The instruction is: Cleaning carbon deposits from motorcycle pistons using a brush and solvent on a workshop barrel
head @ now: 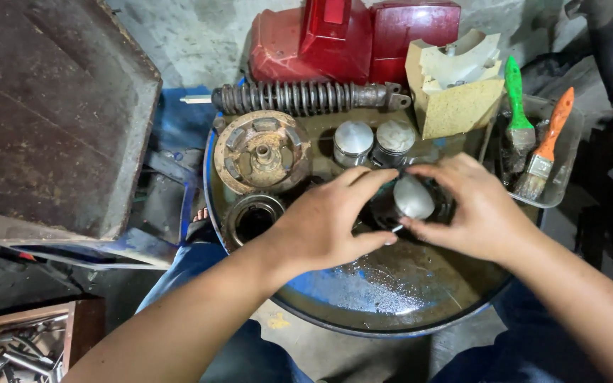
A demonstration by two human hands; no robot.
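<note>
The rounded silver metal piston (413, 197) sits between both hands over the oily blue steel drum top (391, 291), just in front of two more silver pistons (374, 140) that stand at the drum's far side. The right hand (480, 206) has thumb and fingers closed around its right flank; the left hand (321, 223) pinches toward it from the other side, fingertips (384, 176) at its upper edge and thumb low, near a thin pin or stub whose nature is hard to tell. The drum top is wet with oil, so a greasy grip could let the piston slip and knock against the dark round part under it. Left of the piston on the drum lie a rusty round clutch plate (262, 151) and a dark ring housing (253, 216); a coil spring shock absorber (306, 97) lies along the drum's far rim, and beyond the right rim a clear tub holds a green-handled brush (516, 106) and an orange-handled brush (549, 138).
</note>
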